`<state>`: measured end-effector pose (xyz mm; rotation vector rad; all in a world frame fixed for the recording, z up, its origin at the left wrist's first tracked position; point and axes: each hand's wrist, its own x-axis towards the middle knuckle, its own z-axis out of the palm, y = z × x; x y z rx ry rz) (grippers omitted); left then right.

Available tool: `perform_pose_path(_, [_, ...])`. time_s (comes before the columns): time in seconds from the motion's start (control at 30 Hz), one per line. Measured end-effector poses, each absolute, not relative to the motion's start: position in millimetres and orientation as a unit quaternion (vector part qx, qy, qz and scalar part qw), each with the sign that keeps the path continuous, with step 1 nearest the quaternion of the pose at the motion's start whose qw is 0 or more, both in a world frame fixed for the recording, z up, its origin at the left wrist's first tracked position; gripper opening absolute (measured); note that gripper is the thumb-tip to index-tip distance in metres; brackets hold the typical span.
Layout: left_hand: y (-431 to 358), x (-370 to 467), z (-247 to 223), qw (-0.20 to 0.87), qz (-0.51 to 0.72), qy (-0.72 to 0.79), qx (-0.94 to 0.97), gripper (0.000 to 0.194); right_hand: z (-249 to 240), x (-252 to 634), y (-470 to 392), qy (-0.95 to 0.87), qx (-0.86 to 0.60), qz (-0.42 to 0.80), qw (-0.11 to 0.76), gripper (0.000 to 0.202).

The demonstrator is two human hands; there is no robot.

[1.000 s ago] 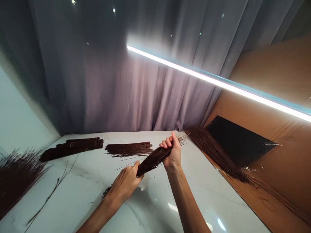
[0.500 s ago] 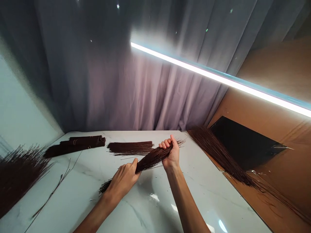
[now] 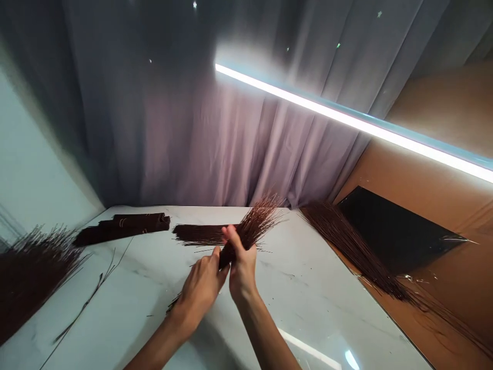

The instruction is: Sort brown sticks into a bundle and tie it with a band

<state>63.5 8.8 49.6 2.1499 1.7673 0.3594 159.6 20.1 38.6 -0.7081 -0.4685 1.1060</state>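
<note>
A bundle of thin dark brown sticks (image 3: 257,221) is held slantwise above the white marbled table (image 3: 292,288), its far ends fanned out to the upper right. My left hand (image 3: 202,282) is wrapped round its lower part, and a few near ends show beneath that wrist. Close beside it, my right hand (image 3: 242,259) grips the bundle around its middle, thumb up. Behind both hands lies a flat row of similar sticks (image 3: 202,235), partly covered by the bundle and my right hand.
Tied dark bundles (image 3: 131,224) lie at the back left. A large stick pile (image 3: 31,272) is at the left edge, with loose thin strands (image 3: 87,303) nearby. Long sticks (image 3: 354,246) rest at the right beside a black sheet (image 3: 396,231). A lit tube (image 3: 346,119) hangs above.
My right hand has slid down the bundle to the left, close to my left hand. The bundle's far ends have spread out and point more steeply upward. The view has shifted slightly.
</note>
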Motion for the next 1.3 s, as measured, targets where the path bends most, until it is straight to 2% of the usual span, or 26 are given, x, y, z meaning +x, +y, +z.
perform_pose_path(0.07, [-2.5, 70.8, 44.8, 0.152, 0.101, 0.618, 0.765, 0.020, 45.6, 167.0, 26.3, -0.164, -0.345, 0.486, 0.786, 0.042])
perform_pose_path(0.3, [-16.4, 87.5, 18.8, 0.090, 0.054, 0.596, 0.796, 0.028, 41.4, 203.2, 35.5, -0.132, -0.321, 0.472, 0.810, 0.037])
perform_pose_path(0.53, [-13.8, 84.9, 27.7, 0.027, 0.047, 0.580, 0.813, 0.029, 37.4, 201.2, 34.5, -0.106, -0.319, 0.439, 0.833, 0.048])
perform_pose_path(0.77, [-8.6, 76.9, 22.6, 0.040, 0.050, 0.572, 0.818, 0.040, 34.7, 197.9, 29.0, -0.124, -0.309, 0.459, 0.824, 0.045])
perform_pose_path(0.9, [-1.8, 63.1, 23.1, 0.041, 0.044, 0.554, 0.830, 0.032, 32.9, 192.1, 23.8, -0.153, -0.321, 0.495, 0.793, 0.036])
perform_pose_path(1.0, [5.8, 43.1, 30.3, 0.031, 0.043, 0.553, 0.832, 0.030, 33.4, 198.9, 21.7, -0.170, -0.345, 0.504, 0.773, 0.038])
perform_pose_path(1.2, [13.4, -8.0, 42.2, -0.015, 0.031, 0.559, 0.829, 0.032, 37.8, 270.0, 25.8, -0.179, -0.390, 0.387, 0.816, 0.044])
perform_pose_path(1.3, [11.8, -22.8, 37.3, -0.026, 0.024, 0.554, 0.832, 0.037, 36.9, 291.6, 28.6, -0.242, -0.408, 0.392, 0.789, 0.051])
